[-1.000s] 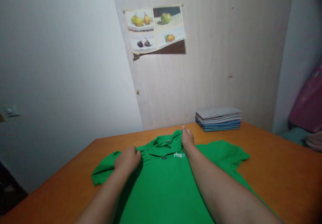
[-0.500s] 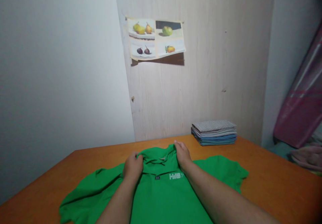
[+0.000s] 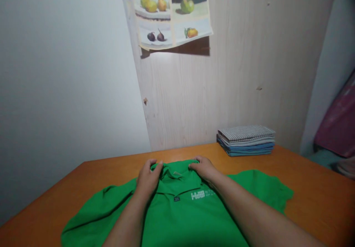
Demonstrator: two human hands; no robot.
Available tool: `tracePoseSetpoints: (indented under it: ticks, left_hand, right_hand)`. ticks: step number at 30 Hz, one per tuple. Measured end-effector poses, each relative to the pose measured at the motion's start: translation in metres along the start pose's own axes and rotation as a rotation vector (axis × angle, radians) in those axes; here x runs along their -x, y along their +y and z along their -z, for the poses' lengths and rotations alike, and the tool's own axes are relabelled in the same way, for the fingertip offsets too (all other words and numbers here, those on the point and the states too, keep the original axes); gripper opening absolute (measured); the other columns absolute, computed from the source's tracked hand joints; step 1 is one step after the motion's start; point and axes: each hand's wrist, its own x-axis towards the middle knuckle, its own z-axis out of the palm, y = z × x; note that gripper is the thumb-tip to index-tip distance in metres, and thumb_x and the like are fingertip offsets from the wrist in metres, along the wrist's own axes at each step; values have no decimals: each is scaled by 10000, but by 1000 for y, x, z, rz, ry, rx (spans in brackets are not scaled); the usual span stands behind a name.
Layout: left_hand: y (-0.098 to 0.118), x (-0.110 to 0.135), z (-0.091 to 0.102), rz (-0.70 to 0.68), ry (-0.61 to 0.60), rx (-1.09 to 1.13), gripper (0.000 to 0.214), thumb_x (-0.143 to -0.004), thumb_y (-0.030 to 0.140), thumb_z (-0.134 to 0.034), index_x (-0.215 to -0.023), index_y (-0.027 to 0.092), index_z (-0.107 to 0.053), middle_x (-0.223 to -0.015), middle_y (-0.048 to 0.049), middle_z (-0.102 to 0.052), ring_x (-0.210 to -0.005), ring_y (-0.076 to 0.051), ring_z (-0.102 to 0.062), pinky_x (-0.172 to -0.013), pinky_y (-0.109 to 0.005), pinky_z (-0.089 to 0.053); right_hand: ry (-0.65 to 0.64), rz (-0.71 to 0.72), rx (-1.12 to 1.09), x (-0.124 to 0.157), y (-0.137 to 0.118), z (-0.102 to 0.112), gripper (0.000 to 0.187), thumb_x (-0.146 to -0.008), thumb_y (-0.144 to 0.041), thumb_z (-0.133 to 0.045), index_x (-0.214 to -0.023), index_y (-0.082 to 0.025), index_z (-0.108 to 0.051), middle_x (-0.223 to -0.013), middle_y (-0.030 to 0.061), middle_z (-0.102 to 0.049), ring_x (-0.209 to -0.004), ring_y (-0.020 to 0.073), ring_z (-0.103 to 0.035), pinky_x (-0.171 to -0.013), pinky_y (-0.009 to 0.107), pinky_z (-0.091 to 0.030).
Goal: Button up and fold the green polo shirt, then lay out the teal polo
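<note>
A green polo shirt lies front up on the table, its collar at the far side and its sleeves out to both sides. White print marks the chest, and a small dark tag sits below the neck opening. My left hand pinches the left side of the collar between thumb and fingers. On the collar's right side, my right hand grips the fabric the same way. The lower part of the shirt runs out of view at the bottom, partly behind my forearms.
The orange-brown table reaches to the wall. A stack of folded cloths, striped on top and blue below, stands at the back right. A fruit picture sheet hangs on the wall. Pink material is at the far right.
The view has tilted down and come closer. My right hand has shifted its grip on the collar, its fingers now bent inward over the edge. The collar lies lower and flatter.
</note>
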Motion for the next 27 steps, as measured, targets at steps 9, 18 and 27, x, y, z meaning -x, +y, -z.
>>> tracePoseSetpoints:
  ticks: [9,18,27]
  left_hand:
    - [13,4,19,43,86,-428,227,-984,350,-434,-1049,221,-609,-1071,-84,-737,-1018,-274,-670,-745,-347,-425]
    - [41,17,30,6,149,-646,296,-983,464,-382,-1092,247,-552,-870,-77,-738,-821,-311,-706,-614,-338,-356]
    - [52,19,31,10,209,-611,341,-981,420,-384,-1236,272,-554,-1044,-78,-762,-882,-303,-718,-598,-326,-343]
  right_hand:
    - [240,96,-79,-6,-12,15,110,-656,-303,-593,-627,-202,-562,-543,-56,-488,-521,115,-443,-481,227,-302]
    - [311,92,-40,-8,-16,19,144,-655,-326,-571,-587,-223,-498,-524,-64,-440,-509,118,-412,-470,237,-260]
    - [318,141,-85,-9,-22,15,144,-661,-353,-568,-634,-213,-550,-572,-48,-492,-562,137,-454,-487,248,-292]
